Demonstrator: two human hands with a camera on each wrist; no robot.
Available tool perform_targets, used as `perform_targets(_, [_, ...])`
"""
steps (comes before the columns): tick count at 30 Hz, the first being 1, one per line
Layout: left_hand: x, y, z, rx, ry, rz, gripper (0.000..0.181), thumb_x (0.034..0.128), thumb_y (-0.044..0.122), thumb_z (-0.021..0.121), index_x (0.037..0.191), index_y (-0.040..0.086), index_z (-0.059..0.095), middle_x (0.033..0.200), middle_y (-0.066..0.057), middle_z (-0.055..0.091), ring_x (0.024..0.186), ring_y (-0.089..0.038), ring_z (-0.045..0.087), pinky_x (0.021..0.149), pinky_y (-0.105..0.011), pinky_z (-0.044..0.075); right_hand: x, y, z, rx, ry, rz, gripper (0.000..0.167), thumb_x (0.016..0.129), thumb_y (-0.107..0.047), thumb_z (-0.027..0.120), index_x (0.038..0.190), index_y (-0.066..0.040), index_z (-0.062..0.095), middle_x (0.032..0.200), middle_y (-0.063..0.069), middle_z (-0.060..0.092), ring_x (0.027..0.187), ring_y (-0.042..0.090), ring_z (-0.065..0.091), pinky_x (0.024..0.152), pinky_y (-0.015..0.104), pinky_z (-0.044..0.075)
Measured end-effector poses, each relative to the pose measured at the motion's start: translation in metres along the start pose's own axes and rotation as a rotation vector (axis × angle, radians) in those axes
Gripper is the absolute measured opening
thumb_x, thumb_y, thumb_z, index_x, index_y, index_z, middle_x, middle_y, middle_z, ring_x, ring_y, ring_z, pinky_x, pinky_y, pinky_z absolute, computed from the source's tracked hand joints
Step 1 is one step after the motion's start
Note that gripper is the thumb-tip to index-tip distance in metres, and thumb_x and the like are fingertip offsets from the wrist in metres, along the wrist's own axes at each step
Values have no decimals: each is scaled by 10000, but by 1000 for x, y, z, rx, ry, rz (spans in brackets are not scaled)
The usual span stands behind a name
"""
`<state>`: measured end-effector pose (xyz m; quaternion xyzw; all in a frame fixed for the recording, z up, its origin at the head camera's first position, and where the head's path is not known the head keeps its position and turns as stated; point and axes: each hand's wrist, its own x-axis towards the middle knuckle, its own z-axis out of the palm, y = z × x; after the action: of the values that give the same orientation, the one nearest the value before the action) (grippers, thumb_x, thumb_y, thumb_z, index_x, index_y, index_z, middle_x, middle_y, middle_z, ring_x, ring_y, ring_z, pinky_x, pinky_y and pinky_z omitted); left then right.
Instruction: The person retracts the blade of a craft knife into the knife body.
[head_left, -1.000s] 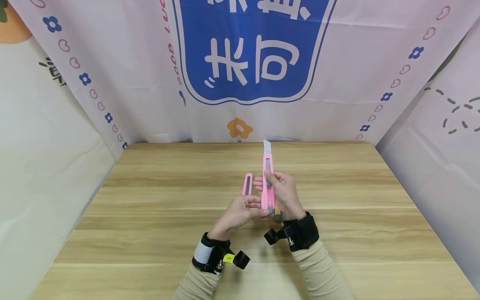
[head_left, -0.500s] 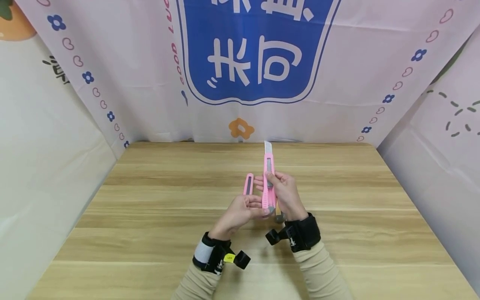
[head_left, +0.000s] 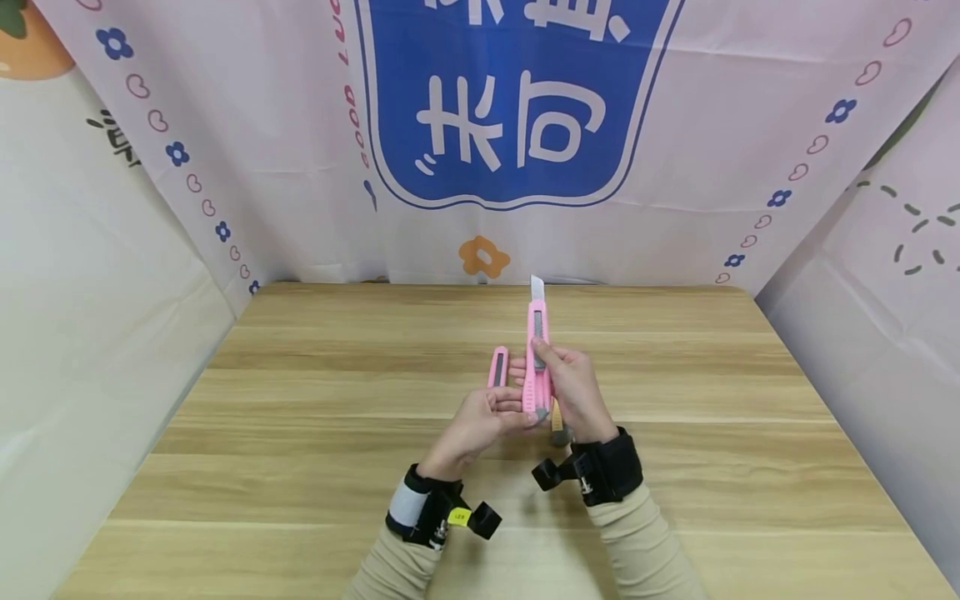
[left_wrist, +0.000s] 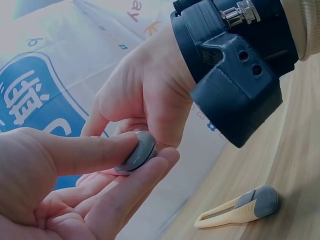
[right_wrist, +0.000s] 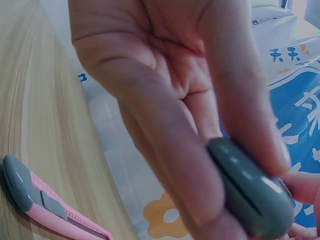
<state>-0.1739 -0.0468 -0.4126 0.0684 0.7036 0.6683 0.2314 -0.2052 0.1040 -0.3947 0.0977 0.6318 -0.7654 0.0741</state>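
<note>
A pink utility knife point(head_left: 533, 387) is held up over the table between both hands, its blade point(head_left: 537, 289) out of the front end and pointing to the back. My left hand point(head_left: 480, 421) pinches its grey end cap point(left_wrist: 145, 150) between thumb and finger; the cap point(right_wrist: 257, 195) also shows close up in the right wrist view. My right hand point(head_left: 577, 383) grips the knife's body from the right, thumb on the grey slider. A second pink utility knife point(head_left: 498, 367) lies beyond the left hand. Under the right hand lies a yellow-orange utility knife point(left_wrist: 235, 210), partly hidden in the head view.
The wood-grain table point(head_left: 337, 367) reaches to a printed cloth backdrop point(head_left: 675, 167) behind, with cloth walls at both sides. Each wrist wears a black strap with a small camera, the left one point(head_left: 483, 520) and right one point(head_left: 547, 473) jutting inward.
The held pink knife has risen slightly and tilted a little, its rear end now higher in view. More of the yellow-orange knife shows beneath. Both hands keep their holds.
</note>
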Motion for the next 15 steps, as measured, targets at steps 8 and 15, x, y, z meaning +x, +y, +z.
perform_targets(8, [-2,0,0,31,-19,16,346,855,42,678,1184,-49,622,1162,-225,686,914,-132,713,863,-258,592,1,3,4,-9,88,-42,398,968,-204,577,1139,154,599,657,-46,733,647,53,700,684,177,595])
perform_targets(15, [-1,1,1,17,-29,10,343,861,36,670,1187,-54,615,1156,-231,687,915,-152,723,877,-287,597,2,4,4,-7,116,-59,343,959,-165,584,1100,146,615,679,-12,729,625,64,691,666,188,599])
